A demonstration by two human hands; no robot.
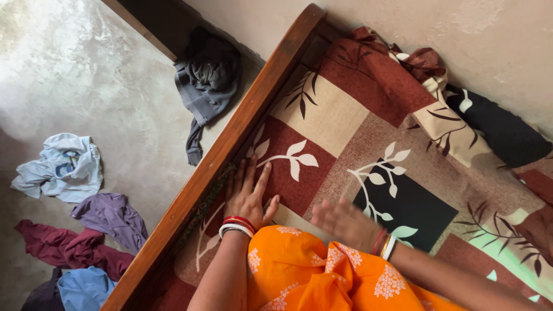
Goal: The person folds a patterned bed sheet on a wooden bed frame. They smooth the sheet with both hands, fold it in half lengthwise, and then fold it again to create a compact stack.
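My left hand [249, 196] lies flat with fingers spread on a patterned bedsheet [340, 115] of maroon, cream and black blocks with leaf prints, close to the wooden bed frame [230, 141]. My right hand [344, 222] hovers or slides palm-down over the sheet a little to the right; it is blurred. Both wrists wear bangles. Neither hand holds anything. Orange cloth with white flowers [311, 273] covers my lap between the arms.
Clothes lie on the concrete floor to the left: a grey garment [206, 80] beside the frame, a light blue one [63, 167], a purple one [112, 216], a maroon one [69, 247] and a blue one [83, 288]. The sheet bunches against the wall [461, 34].
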